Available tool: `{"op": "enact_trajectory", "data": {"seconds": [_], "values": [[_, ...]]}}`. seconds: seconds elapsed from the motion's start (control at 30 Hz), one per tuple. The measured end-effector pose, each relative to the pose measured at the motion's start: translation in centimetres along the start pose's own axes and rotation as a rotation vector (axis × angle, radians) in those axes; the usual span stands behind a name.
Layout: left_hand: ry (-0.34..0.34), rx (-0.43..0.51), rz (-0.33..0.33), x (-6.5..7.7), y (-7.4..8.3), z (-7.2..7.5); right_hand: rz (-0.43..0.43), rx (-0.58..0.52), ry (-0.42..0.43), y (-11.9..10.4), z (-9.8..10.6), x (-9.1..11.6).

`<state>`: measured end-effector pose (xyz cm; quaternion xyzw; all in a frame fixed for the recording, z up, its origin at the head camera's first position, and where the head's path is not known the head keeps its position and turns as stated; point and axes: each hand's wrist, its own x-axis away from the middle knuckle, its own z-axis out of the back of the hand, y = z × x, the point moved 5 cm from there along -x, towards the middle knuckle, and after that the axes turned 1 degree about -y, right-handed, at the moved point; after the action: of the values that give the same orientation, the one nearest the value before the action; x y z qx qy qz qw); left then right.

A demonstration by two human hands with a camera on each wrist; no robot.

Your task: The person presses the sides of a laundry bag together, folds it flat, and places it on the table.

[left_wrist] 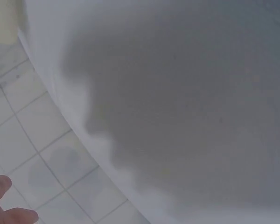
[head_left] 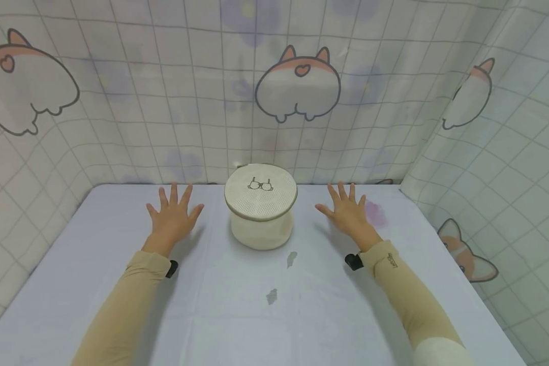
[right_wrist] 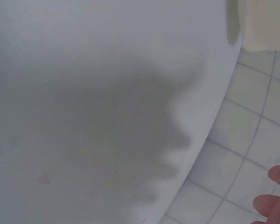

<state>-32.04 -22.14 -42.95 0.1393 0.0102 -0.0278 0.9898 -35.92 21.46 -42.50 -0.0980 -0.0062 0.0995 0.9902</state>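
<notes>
A cream round laundry bag (head_left: 262, 231), shaped like a drum, stands on the white table. Its mesh lid (head_left: 261, 195) bears a small dark line drawing and has a rim round it. To the left of the bag, my left hand (head_left: 171, 221) is spread palm down and holds nothing. My right hand (head_left: 349, 213) is spread likewise on the bag's other side, apart from it. Both cast shadows on the table. In each wrist view only some fingertips show, low in a corner, with a cream part of the bag (left_wrist: 2, 23) (right_wrist: 266, 25) in an upper corner.
A white cloth covers the table (head_left: 229, 325), with two grey patches (head_left: 272, 296) (head_left: 292, 259) in front of the bag and a pink patch (head_left: 375, 214) by my right hand. A checked curtain (head_left: 178, 112) with cartoon animals hangs behind and at both sides.
</notes>
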Motion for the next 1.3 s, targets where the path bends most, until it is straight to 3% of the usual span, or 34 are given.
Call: {"op": "enact_trajectory", "data": {"seconds": [0.73,1.3], "values": [[0.043,0.040,-0.040,0.4,1.4,0.8,0.045,-0.001,0.018,-2.3,1.2,1.5],[0.178,0.163,-0.103,0.9,2.4,2.3,0.115,-0.044,0.050,-4.0,2.0,2.3]]}}
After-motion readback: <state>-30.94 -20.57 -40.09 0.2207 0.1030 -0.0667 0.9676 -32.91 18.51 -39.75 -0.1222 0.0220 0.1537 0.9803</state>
